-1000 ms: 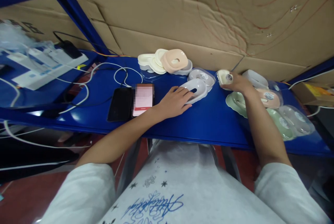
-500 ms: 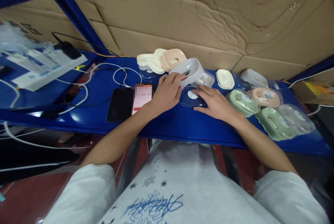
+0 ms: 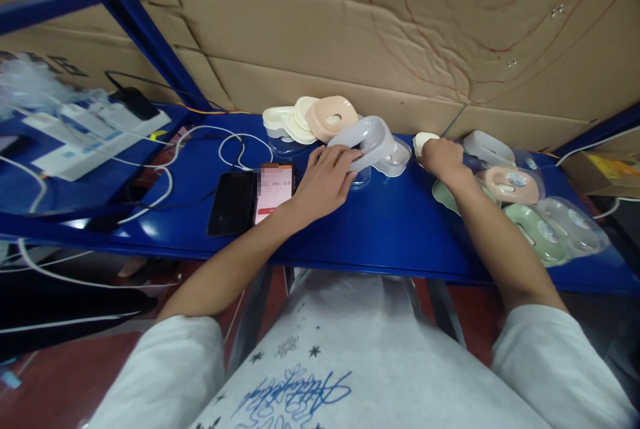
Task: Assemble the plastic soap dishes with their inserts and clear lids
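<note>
- Grey soap dish [image 3: 369,139]: oval, slotted, tilted up off the blue shelf.
- Cream dish [image 3: 424,142]: small, mostly hidden, seemingly resting on the shelf.

grey dish [image 3: 367,139] in left hand [image 3: 325,179], cream dish [image 3: 424,141] at right hand [image 3: 443,157]. blue shelf [image 3: 390,229] under both, green dish [image 3: 537,234] and pink dish [image 3: 510,183] right of right hand, black phone [image 3: 231,203] left of left hand.

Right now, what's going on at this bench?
A person stands at a blue shelf handling plastic soap dishes. The left hand holds a grey soap dish, lifted and tilted above a clear lid. The right hand reaches to a cream soap dish further back. More dishes in clear wrap lie on the right; two phones lie left of the hands.
</note>
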The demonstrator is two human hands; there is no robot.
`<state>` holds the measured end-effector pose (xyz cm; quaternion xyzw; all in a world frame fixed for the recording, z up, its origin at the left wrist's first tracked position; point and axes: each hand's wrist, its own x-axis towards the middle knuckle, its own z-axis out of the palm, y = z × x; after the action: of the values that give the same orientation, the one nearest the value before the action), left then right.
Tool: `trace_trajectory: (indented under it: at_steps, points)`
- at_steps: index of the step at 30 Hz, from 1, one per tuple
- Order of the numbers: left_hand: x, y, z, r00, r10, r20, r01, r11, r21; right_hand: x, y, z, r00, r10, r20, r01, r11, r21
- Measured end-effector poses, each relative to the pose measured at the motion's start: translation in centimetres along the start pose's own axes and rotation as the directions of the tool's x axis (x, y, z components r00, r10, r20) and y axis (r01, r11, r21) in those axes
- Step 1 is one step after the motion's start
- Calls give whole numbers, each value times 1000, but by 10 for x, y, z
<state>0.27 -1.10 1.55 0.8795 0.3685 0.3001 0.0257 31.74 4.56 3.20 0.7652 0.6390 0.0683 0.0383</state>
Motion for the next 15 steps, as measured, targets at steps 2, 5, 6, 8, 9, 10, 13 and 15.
trace_trajectory:
  at_steps: [2,5,6,8,9,10,13,15]
  points:
    - [1,-5,-3,1000,15,-28,-16,1000,-16,-13,8,-8,998,55,10,-56,997,62]
    - [4,-11,-13,995,21,-94,-26,998,-60,-55,23,-25,981,-34,-191,80,968,239]
    - [5,-12,-17,993,15,-120,-24,997,-70,-73,26,-28,950,-128,-285,212,935,285]
    - [5,-10,-24,989,11,-149,-23,997,-78,-106,26,-26,852,-371,-370,490,813,313]
    - [3,-7,-27,991,24,-133,-34,997,-74,-120,21,-22,787,-497,-366,607,728,318]
    - [-1,-3,-30,994,48,-97,-55,996,-66,-131,16,-15,720,-601,-346,693,642,329]
    - [-21,15,-31,987,144,67,-141,989,-42,-151,-4,8,590,-741,-320,800,482,357]
    - [-39,26,-26,975,177,135,-172,984,-48,-157,-9,16,577,-729,-368,812,466,351]
